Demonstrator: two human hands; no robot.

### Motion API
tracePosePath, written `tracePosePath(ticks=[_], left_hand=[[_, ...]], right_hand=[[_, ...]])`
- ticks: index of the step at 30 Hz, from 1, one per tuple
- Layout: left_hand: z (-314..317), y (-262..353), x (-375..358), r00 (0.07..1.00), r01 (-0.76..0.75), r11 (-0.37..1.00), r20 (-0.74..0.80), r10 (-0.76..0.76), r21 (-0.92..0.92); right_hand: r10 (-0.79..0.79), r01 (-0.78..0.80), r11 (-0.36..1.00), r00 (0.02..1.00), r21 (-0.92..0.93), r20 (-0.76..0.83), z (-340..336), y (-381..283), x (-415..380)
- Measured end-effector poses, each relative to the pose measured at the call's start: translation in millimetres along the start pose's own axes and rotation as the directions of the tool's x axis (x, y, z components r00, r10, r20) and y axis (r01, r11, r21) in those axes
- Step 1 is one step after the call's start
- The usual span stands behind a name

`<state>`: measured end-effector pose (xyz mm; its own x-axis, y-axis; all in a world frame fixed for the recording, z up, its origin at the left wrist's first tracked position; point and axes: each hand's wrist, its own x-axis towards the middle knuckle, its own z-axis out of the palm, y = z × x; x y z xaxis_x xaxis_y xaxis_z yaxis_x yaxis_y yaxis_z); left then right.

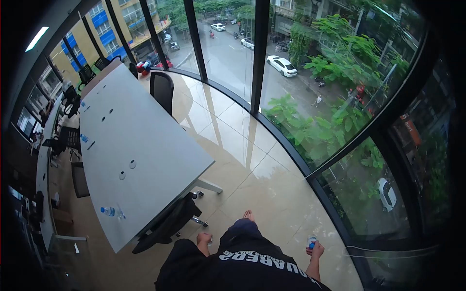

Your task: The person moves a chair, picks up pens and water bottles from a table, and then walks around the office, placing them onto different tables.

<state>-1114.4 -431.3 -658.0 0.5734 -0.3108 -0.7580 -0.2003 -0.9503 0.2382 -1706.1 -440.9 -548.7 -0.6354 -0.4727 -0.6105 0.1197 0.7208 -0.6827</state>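
My right hand (pixel 317 250), out to the right above the floor, is closed around a small clear plastic bottle (pixel 311 240) with blue on it. My left hand (pixel 204 237) hangs beside my left thigh with its fingers curled. A pale bit shows at those fingers, too small to name. The nearest thing to my left hand is a black office chair (pixel 170 220) pushed against the table end. On the long grey table (pixel 160 145) a water bottle with a blue label (pixel 108 211) stands near the close left corner.
A curved glass wall with black frames (pixel 258 58) runs along the right, above a street. Tiled floor (pixel 242 165) lies between it and the table. More chairs (pixel 161 89) line the table. A second long desk (pixel 43 194) stands at the left. My bare foot (pixel 248 215) is ahead.
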Motion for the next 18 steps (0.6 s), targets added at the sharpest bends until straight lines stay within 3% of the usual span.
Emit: tracePosePath(ticks=[2,4,5,6,8,9,12,16,18], left_hand=[[27.8,36.6,36.5,1.000,-0.015,1.000,-0.021,0.015,-0.009],[35.4,88.7,35.4,0.988,-0.140,0.990,0.061,0.141,-0.027],[21.5,130.3,3.6,0.971,-0.238,0.971,-0.006,0.238,0.030],[7.3,178.3,-27.3,0.938,-0.331,0.938,-0.074,0.339,0.098],[13.9,237.4,-22.1,0.817,-0.566,0.814,-0.041,0.575,0.129],[4.2,272.4,-36.1,0.787,-0.609,0.786,-0.042,0.615,0.109],[-16.5,363.5,-57.7,0.706,-0.700,0.714,-0.145,0.693,0.004],[-49.2,465.7,-66.2,0.681,-0.725,0.676,-0.289,0.673,-0.132],[-63.2,514.5,-60.2,0.647,-0.748,0.647,-0.376,0.663,-0.147]], right_hand=[[0.076,-0.065,0.989,0.994,-0.132,0.075,31.6,-33.7,17.3],[0.153,-0.099,0.961,0.969,-0.257,0.196,58.0,-60.1,28.7],[0.054,0.039,0.946,0.960,-0.323,0.275,72.8,-88.6,13.3],[0.038,0.075,0.939,0.948,-0.337,0.316,85.3,-67.1,54.6],[0.004,0.149,0.922,0.919,-0.356,0.395,107.3,-13.9,150.3],[0.002,0.222,0.833,0.914,-0.506,0.405,122.1,-23.4,168.9],[-0.047,0.425,0.643,0.852,-0.637,0.521,190.6,-97.7,185.8],[-0.158,0.745,0.367,0.641,-0.558,0.752,261.2,-197.2,238.8],[-0.226,0.908,0.151,0.417,-0.391,0.880,288.5,-242.7,278.7]])
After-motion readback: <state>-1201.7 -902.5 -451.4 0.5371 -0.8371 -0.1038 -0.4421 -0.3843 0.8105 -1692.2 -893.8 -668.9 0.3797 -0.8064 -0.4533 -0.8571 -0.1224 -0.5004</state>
